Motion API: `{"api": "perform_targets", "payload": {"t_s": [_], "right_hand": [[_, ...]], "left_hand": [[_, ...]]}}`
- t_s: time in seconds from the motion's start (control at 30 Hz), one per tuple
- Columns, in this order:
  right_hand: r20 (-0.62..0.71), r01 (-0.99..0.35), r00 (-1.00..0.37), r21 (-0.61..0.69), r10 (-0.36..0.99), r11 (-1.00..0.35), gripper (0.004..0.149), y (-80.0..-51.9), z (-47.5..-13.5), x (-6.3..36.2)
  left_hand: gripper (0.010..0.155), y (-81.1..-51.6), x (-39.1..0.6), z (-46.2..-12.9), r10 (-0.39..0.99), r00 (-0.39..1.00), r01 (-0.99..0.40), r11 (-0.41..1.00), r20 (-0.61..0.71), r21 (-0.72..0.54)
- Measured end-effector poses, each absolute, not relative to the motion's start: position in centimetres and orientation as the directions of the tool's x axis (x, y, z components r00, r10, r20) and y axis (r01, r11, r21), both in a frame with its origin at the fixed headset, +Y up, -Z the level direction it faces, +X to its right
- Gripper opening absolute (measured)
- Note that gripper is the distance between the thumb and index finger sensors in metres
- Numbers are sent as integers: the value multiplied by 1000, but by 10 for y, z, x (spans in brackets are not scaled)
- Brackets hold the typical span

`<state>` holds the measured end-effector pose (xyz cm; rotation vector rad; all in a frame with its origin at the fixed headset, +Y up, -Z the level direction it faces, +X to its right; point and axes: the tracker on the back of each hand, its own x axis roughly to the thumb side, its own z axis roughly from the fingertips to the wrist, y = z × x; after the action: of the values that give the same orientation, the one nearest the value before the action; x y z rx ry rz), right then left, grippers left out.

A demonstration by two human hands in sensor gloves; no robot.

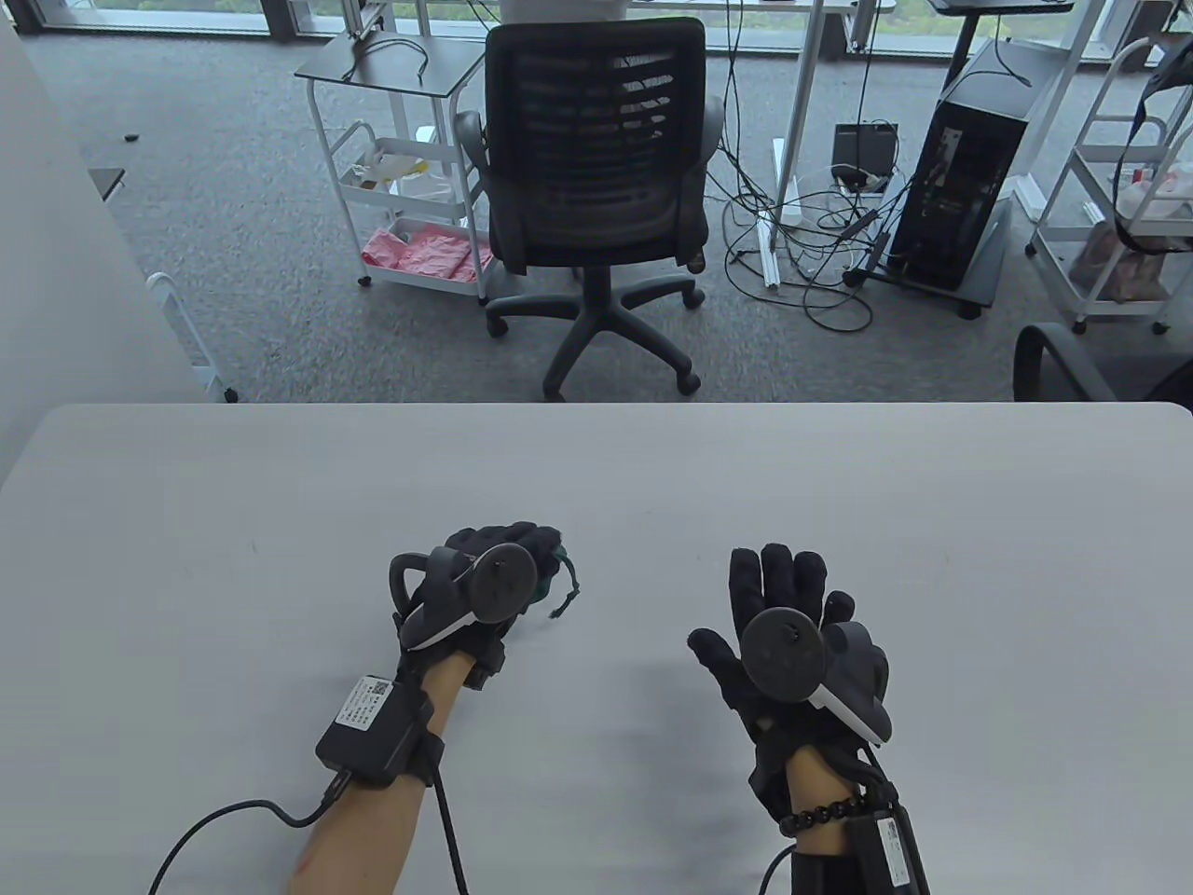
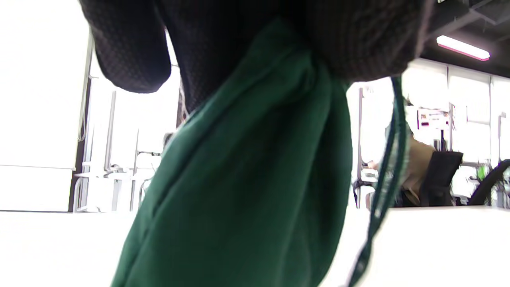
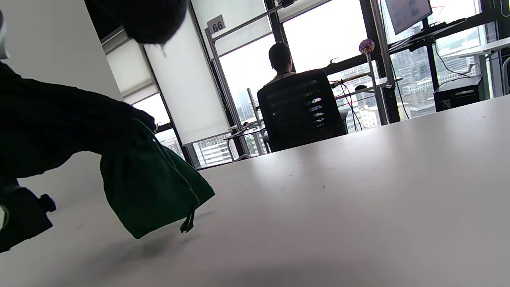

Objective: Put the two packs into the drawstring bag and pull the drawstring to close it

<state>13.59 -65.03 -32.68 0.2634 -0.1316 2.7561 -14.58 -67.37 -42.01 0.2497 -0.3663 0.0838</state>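
Note:
My left hand (image 1: 499, 552) grips the gathered top of a dark green drawstring bag (image 3: 153, 187), fingers curled round it. The bag hangs from that hand, its lower corner at or just above the white table (image 1: 280, 522). In the left wrist view the green bag (image 2: 247, 179) fills the middle under my gloved fingers (image 2: 131, 48), and its drawstring (image 2: 388, 167) dangles on the right. From above, only a loose cord end (image 1: 569, 595) shows beside the hand. My right hand (image 1: 778, 583) hovers flat to the right with straight fingers, holding nothing. No pack is visible.
A black office chair (image 1: 596, 177) stands beyond the table's far edge, with a white cart (image 1: 410, 205) and a computer tower (image 1: 969, 196) on the floor. A person sits at a far desk (image 3: 281, 59). The table top holds only the bag and my hands.

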Motion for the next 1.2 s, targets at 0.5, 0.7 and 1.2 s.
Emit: {"api": "perform_targets", "payload": {"t_s": [0.5,0.7,1.2], "right_hand": [[209,-384,-905,-36,369,-923,82,-654,-327,133],[224,-372,-907,-28,357,-928,83,-655,-328,129],[249,-350,-912,-58,326,-935,87,-650,-324,125]], "left_hand": [[63,-707,-149,-370,39,837,54,987,547,-153],[78,-672,-178,-346,30,912,-19,999,410,-33],[93,-677,-242,-325,-26,984,29,999,174,-17]]}}
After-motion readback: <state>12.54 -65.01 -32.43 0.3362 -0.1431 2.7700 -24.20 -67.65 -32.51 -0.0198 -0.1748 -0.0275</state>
